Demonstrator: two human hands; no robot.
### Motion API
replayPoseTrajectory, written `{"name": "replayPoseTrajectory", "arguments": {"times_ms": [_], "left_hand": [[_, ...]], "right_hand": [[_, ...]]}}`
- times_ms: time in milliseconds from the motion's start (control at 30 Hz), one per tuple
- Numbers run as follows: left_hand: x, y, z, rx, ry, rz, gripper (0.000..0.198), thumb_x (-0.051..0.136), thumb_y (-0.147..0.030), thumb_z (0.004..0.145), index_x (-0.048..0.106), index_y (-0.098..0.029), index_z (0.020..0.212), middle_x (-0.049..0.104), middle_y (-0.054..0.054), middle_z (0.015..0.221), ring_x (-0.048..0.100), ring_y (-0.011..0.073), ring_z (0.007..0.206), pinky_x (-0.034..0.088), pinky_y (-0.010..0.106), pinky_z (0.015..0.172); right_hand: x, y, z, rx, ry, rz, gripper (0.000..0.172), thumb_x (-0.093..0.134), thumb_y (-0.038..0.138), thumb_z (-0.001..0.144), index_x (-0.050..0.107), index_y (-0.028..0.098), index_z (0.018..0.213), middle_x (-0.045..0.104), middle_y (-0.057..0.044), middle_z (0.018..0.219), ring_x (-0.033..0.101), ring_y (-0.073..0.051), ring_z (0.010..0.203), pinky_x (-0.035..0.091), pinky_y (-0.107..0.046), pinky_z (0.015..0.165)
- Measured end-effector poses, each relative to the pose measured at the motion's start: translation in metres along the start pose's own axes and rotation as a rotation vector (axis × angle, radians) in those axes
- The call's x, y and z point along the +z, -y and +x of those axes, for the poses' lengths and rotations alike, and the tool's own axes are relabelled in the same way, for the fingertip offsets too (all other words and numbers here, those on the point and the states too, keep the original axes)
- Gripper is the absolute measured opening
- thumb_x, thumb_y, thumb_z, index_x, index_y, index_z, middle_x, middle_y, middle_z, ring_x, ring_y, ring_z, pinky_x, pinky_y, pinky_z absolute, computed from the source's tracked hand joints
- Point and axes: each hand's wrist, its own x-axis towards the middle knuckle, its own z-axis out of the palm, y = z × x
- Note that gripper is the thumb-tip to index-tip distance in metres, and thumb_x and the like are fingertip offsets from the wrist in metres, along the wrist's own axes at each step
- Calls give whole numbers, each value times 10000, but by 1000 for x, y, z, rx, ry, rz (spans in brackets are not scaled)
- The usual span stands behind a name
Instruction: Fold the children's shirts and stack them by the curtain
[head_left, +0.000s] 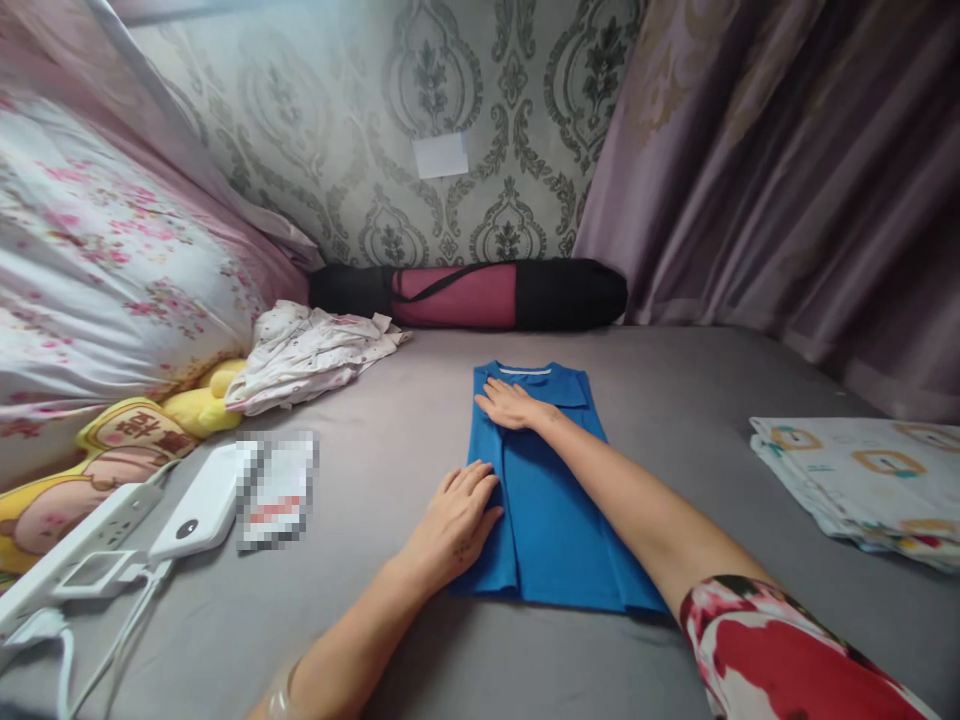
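A blue shirt (pixel 559 500) lies folded lengthwise into a narrow strip on the grey bed sheet (pixel 675 400), its collar toward the wall. My left hand (pixel 457 520) rests flat and open on the shirt's left edge near the bottom. My right hand (pixel 510 405) is stretched out, palm down and open, pressing the upper left part of the shirt near the collar. Neither hand holds anything.
A black and maroon rolled bag (pixel 472 293) lies along the wall. A crumpled white garment (pixel 315 350) and a yellow plush cushion (pixel 112 450) sit at left, with a power strip (pixel 75 550) and white power bank (pixel 199 510). Folded patterned cloth (pixel 862 480) lies at right, below a purple curtain (pixel 787 180).
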Motion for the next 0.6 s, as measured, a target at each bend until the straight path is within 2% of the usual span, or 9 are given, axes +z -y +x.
{"name": "replayPoseTrajectory", "arguments": {"times_ms": [100,233,367,500,600], "left_hand": [[-7,-4,0,-18,64,58,384,393,-380,980,480,-180,1297,521,138,1393,461,263,1318,374,509,1094],[-12,-9,0,-36,132,103,542,362,-533,958,453,-173,1354,472,160,1438,423,290,1348,351,532,1098],[-11,-10,-1,-44,181,86,711,330,-649,912,422,-139,1399,412,194,1474,377,334,1373,336,562,1091],[-7,-7,-2,-32,142,65,707,349,-657,901,431,-162,1399,417,187,1472,378,338,1372,332,568,1089],[-6,-6,-3,-27,129,69,687,364,-653,899,439,-182,1393,435,179,1462,398,328,1362,338,556,1092]], "right_hand": [[-2,4,5,-25,-114,-62,661,142,474,982,415,84,1441,278,-145,1557,183,-257,1454,76,-480,1171],[10,9,18,-32,-237,-137,649,211,431,983,306,29,1484,220,-147,1576,133,-250,1464,45,-417,1181],[23,7,31,14,-245,-121,691,184,461,982,261,6,1496,183,-149,1584,108,-240,1469,50,-375,1183],[28,4,37,30,-246,-91,730,152,499,975,244,-1,1499,177,-151,1585,105,-238,1469,60,-364,1183],[25,3,37,33,-201,-74,759,136,531,968,224,2,1506,155,-144,1590,82,-235,1472,49,-363,1183]]}}
